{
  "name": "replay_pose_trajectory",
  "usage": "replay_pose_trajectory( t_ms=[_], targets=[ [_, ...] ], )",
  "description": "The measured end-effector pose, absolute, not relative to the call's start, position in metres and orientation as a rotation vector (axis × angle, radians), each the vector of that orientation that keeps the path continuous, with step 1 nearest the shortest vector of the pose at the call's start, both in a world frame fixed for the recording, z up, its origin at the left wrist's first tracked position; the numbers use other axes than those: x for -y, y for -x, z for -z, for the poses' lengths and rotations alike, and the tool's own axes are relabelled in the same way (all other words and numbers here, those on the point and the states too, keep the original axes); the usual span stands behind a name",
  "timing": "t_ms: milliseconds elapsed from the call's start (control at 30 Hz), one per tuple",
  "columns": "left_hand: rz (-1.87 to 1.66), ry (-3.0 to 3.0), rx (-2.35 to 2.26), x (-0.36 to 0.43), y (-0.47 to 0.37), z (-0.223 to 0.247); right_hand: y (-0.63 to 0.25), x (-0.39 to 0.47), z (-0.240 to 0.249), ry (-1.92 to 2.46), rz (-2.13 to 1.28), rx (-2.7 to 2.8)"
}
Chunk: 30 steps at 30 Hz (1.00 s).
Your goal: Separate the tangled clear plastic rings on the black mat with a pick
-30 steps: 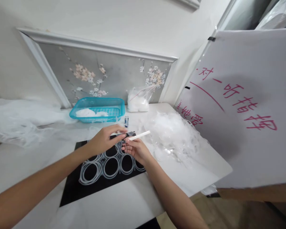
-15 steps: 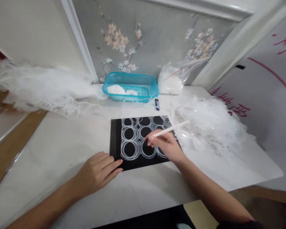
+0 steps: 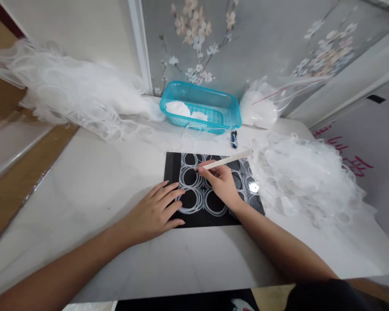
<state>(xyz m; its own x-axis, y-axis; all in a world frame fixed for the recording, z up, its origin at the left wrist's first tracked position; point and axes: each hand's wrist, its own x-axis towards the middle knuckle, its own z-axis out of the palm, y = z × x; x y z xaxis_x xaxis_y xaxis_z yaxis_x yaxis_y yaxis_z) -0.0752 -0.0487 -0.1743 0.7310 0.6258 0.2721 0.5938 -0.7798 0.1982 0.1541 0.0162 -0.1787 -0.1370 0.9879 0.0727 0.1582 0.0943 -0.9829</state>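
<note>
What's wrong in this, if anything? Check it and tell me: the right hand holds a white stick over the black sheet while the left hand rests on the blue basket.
The left hand isn't on the blue basket; the head view shows it on the black sheet. The right hand does hold the white stick over that sheet.

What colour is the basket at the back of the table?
The basket is a translucent turquoise blue, seen best in the head view.
</note>
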Motion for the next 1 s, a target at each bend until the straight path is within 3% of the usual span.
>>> replay_pose_trajectory(
  t_ms=[300,600,1000],
  targets=[
    [-0.722,-2.683,-1.304,0.043,0.072,0.166,-0.156,-0.014,0.187,1.234,-1.052,1.529],
    [-0.748,-2.142,-1.777,0.032,0.102,0.170,-0.142,-0.007,0.170,1.135,-1.109,1.756],
    [-0.612,-2.739,-1.136,0.060,0.080,0.179,-0.113,-0.029,0.183,1.010,-1.259,1.919]
  ],
)
